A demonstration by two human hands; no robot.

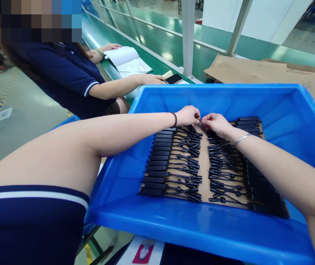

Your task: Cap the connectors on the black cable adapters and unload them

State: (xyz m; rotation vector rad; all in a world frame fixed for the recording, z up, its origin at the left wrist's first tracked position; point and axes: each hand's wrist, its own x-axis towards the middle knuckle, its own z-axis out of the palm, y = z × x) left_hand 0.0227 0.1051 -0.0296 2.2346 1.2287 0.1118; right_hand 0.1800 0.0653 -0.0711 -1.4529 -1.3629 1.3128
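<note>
My left hand (188, 115), with a dark beaded bracelet at the wrist, is closed in a pinch on a small black cable end (197, 116) at the far side of the blue bin. My right hand (215, 124), wearing a silver bangle, pinches at the same spot, its fingertips almost touching the left ones. Part of what they grip is hidden by the fingers. Below them lie two rows of black box-shaped adapters, a left row (157, 163) and a right row (267, 191). Their short cables (186, 167) point inward over brown cardboard (204, 173).
The blue bin (201, 228) has high sloped walls around the parts. At the far left, a co-worker in a dark shirt (63, 73) rests hands near an open notebook (131, 60) and a phone (174, 78). Flat cardboard (256, 71) lies behind the bin, beside a metal post (188, 36).
</note>
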